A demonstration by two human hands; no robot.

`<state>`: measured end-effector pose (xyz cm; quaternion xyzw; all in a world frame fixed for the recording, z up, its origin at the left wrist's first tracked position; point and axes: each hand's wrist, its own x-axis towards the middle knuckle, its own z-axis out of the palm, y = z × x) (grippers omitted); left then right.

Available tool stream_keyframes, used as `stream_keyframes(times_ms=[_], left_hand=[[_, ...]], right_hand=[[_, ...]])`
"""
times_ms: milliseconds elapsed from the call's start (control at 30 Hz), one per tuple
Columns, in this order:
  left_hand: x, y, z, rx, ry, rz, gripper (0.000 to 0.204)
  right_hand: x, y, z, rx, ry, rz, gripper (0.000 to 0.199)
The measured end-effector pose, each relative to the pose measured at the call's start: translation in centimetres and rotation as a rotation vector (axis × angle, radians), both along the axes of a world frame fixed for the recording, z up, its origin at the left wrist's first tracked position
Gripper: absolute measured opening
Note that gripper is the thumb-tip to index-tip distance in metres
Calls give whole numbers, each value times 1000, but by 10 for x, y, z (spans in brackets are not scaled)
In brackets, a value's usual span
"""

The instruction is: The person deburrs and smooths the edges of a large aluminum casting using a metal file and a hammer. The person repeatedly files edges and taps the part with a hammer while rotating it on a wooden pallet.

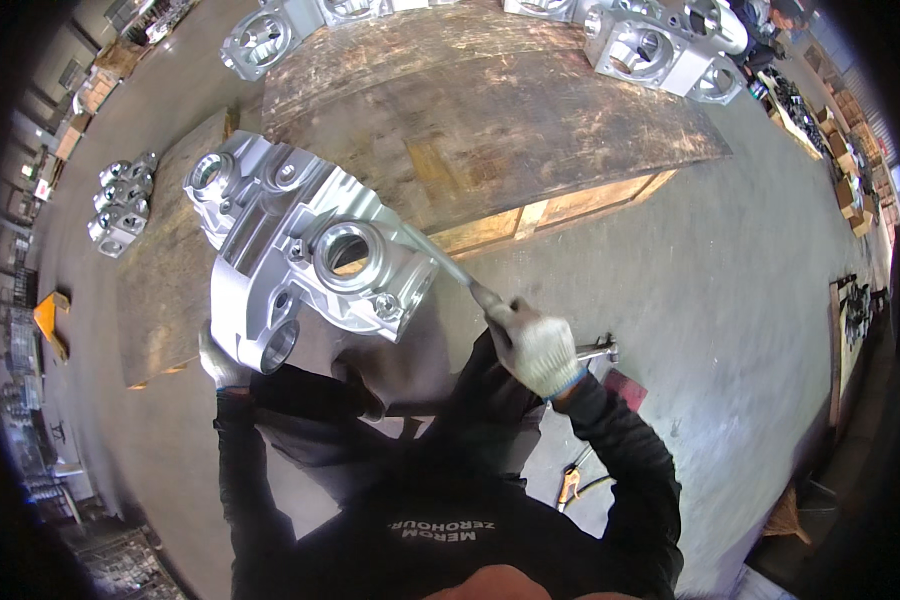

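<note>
1. Large silver cast-metal housing with round bored openings, resting on the near edge of a worn wooden platform, overhanging toward the person.
2. Right hand in a white knit glove, clenched around the handle of a long thin metal rod tool; tool tip reaching to the housing's upper right side, beside the big round bore.
3. Left hand in a grey glove, pressed against the housing's lower left corner, just beside a round opening; fingers mostly hidden behind the casting, so grip cannot be told for certain, likely steadying rather than grasping.
4. Likely handling: heavy, rigid, hard-edged, with smooth machined faces probably slippery under gloves; not fragile. Best held two-handed by the thick outer walls or flanges, or through a bore rim, rather than thin ribs.
5. Count: one housing under work; along the platform's far edge, about five similar silver castings, partly cut off by the picture's rim.
6. One cluster of smaller silver metal fittings on the grey concrete floor to the left, number too small to tell.
7. One small metal hand tool on the floor just behind the right hand.
</note>
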<state>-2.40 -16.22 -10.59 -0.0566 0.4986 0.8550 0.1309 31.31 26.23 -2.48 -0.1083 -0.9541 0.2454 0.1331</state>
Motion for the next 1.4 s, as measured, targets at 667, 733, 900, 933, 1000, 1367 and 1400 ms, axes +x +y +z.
stream_keyframes(times_ms=[667,733,900,933,1000,1367,1400], left_hand=[[-2,8,-1,-50,29,44,31],[-4,6,-3,-38,22,44,30],[-4,-2,-7,97,-49,-25,35],[-4,-3,-8,66,-59,6,36],[-4,-3,-8,95,-32,-42,38],[-7,-3,-11,164,-32,-103,45],[-9,-5,-13,143,-58,-79,45]], right_hand=[[9,-49,15,-118,-313,-260,58],[1,-47,21,-42,-165,-243,56],[-10,-56,18,-108,-78,-255,54],[-7,-60,17,-112,-221,-273,55],[-6,-64,15,-127,-391,-311,57],[-14,-40,-22,-432,232,-396,42],[-11,-52,-28,-585,246,-346,43]])
